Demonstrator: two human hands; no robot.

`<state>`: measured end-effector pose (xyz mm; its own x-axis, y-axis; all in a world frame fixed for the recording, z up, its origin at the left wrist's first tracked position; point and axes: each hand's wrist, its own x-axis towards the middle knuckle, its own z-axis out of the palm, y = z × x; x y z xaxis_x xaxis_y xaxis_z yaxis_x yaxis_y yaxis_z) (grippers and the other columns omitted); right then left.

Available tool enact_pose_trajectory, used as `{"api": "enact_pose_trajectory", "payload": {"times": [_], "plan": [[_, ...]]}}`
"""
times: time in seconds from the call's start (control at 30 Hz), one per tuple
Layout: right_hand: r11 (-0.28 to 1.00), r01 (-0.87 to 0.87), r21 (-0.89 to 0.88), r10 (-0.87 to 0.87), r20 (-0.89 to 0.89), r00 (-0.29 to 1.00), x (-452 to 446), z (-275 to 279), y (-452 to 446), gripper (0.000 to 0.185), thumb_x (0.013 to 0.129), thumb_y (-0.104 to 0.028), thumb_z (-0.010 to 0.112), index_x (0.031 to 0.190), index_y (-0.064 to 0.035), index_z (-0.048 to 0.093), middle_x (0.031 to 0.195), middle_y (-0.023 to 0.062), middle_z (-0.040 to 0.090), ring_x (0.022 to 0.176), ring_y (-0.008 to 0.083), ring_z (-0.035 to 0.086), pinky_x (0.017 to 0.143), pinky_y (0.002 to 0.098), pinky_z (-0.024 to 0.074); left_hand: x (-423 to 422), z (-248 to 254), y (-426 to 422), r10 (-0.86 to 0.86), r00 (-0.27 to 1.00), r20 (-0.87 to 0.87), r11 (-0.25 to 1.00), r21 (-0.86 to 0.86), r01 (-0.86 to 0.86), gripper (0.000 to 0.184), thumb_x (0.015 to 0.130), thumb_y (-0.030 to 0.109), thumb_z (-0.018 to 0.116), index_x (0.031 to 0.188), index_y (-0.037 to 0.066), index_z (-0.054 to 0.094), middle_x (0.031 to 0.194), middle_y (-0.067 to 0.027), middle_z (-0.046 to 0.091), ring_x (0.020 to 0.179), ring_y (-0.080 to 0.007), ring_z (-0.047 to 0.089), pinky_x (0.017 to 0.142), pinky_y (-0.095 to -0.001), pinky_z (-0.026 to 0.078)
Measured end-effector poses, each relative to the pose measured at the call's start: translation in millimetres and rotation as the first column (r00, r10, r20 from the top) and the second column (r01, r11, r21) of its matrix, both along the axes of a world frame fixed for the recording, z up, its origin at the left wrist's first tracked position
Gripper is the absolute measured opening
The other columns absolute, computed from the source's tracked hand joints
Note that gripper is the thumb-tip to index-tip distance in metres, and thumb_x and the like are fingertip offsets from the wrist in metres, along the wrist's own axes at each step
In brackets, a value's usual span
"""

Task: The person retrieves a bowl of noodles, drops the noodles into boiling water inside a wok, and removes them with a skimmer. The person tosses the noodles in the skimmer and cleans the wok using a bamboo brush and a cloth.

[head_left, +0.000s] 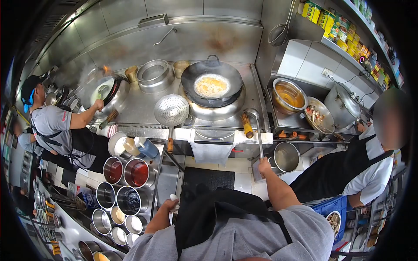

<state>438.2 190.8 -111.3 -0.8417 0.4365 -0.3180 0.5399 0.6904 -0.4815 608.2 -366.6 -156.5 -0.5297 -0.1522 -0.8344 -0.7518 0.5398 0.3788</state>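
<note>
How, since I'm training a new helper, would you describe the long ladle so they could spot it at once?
Find the large black wok, then look to its lower right. There the ladle runs from its small metal bowl down to the camera wearer's right hand. Its long metal shaft sets it apart from the stubby yellow-handled brush just left of it.

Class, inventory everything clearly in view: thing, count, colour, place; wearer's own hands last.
Central wok: 1, black, upper middle, holding yellow food
Wooden-handled skimmer: 1, silver, left of wok
Held ladle: 1, silver, right of centre
Red-filled pots: 2, silver, left
Squeeze bottles: 2, pale yellow and blue, left
Packets: many, mostly yellow and green, top right
Other people: at least 3, grey or white tops, both sides
Left hand: 1, bare, lower left, gripping something white
Right hand: 1, bare, right of centre, round ladle handle
</note>
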Motion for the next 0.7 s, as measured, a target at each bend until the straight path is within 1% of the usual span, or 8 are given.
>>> {"api": "enact_pose_trajectory", "payload": {"times": [0.2, 0.23, 0.27, 0.33, 0.4, 0.53, 0.63, 0.7], "plan": [[0.987, 0.095, -0.131, -0.114, -0.148, 0.982, -6, 51, -32, 0.031, 0.075, -0.014, 0.061, 0.102, -0.0024, 0.052, 0.095, 0.0235, 0.063, 0.089, 0.0417, 0.062, 0.081, 0.0454, 0.0482, -9, 1, -7, 0.091, 0.996, -0.020, 0.996, 0.018, -0.091, 0.056, 0.081, 0.056, 0.061, 0.106, 0.006, 0.065, 0.085, -0.0105, 0.067, 0.065, -0.0250, 0.066, 0.045, -0.0373, 0.050], [0.966, 0.041, -0.257, -0.105, -0.240, 0.965, -24, 30, -32, 0.028, 0.078, -0.010, 0.057, 0.104, -0.0050, 0.048, 0.081, 0.0165, 0.057, 0.072, 0.0320, 0.058, 0.063, 0.0407, 0.0468, -7, 7, -6, 0.082, 0.996, -0.029, 0.997, 0.009, -0.081, 0.057, 0.081, 0.057, 0.061, 0.103, 0.005, 0.065, 0.083, -0.0119, 0.066, 0.062, -0.0247, 0.064, 0.044, -0.0370, 0.049], [0.928, -0.026, -0.373, -0.107, -0.330, 0.938, -31, 40, -40, 0.026, 0.081, -0.005, 0.053, 0.106, -0.0077, 0.045, 0.067, 0.0095, 0.051, 0.055, 0.0224, 0.054, 0.046, 0.0360, 0.0453, -5, 10, -5, 0.073, 0.997, -0.037, 0.997, 0.000, -0.073, 0.058, 0.081, 0.057, 0.061, 0.100, 0.003, 0.065, 0.081, -0.0133, 0.066, 0.058, -0.0243, 0.063, 0.042, -0.0366, 0.047], [0.689, -0.052, -0.723, -0.233, -0.287, 0.929, -45, 100, -70, 0.038, 0.080, 0.002, 0.052, 0.115, -0.0097, 0.042, 0.065, 0.0035, 0.044, 0.050, 0.0137, 0.047, 0.039, 0.0295, 0.0395, 1, 11, -7, 0.083, 0.996, -0.041, 0.997, 0.006, -0.083, 0.059, 0.080, 0.058, 0.061, 0.100, 0.003, 0.065, 0.081, -0.0137, 0.066, 0.058, -0.0239, 0.063, 0.043, -0.0367, 0.048], [0.668, -0.139, -0.731, -0.206, -0.361, 0.910, -71, 141, -95, 0.046, 0.080, 0.002, 0.053, 0.122, -0.0104, 0.039, 0.068, 0.0049, 0.046, 0.050, 0.0142, 0.048, 0.040, 0.0305, 0.0408, 6, 4, -10, 0.043, 0.997, 0.068, 0.998, 0.032, -0.045, 0.061, 0.080, 0.059, 0.060, 0.101, 0.002, 0.065, 0.083, -0.0149, 0.066, 0.060, -0.0242, 0.064, 0.044, -0.0363, 0.049], [0.424, -0.245, -0.872, -0.135, -0.328, 0.935, -126, 198, -128, 0.045, 0.079, 0.003, 0.055, 0.119, -0.0104, 0.039, 0.070, 0.0044, 0.048, 0.052, 0.0142, 0.049, 0.041, 0.0300, 0.0411, 18, -1, -5, 0.076, 0.996, 0.046, 0.997, -0.026, -0.075, 0.059, 0.083, 0.057, 0.058, 0.102, 0.002, 0.065, 0.087, -0.0145, 0.067, 0.069, -0.0251, 0.066, 0.051, -0.0387, 0.052], [0.283, -0.209, -0.936, -0.068, -0.237, 0.969, -165, 209, -142, 0.032, 0.079, 0.003, 0.055, 0.103, -0.0099, 0.039, 0.069, 0.0042, 0.047, 0.049, 0.0146, 0.047, 0.040, 0.0302, 0.0401, 20, -9, -7, 0.196, 0.977, -0.089, 0.979, 0.078, -0.189, 0.054, 0.085, 0.052, 0.059, 0.103, 0.002, 0.065, 0.091, -0.0136, 0.067, 0.080, -0.0247, 0.067, 0.063, -0.0386, 0.053], [0.316, -0.208, -0.926, -0.053, -0.236, 0.970, -175, 207, -158, 0.034, 0.079, 0.003, 0.054, 0.105, -0.0119, 0.039, 0.069, 0.0037, 0.047, 0.050, 0.0140, 0.048, 0.040, 0.0292, 0.0395, 18, 10, 2, 0.203, 0.916, -0.345, 0.979, 0.089, -0.183, 0.047, 0.087, 0.044, 0.060, 0.103, 0.000, 0.065, 0.091, -0.0129, 0.067, 0.085, -0.0227, 0.065, 0.071, -0.0375, 0.050]]}}
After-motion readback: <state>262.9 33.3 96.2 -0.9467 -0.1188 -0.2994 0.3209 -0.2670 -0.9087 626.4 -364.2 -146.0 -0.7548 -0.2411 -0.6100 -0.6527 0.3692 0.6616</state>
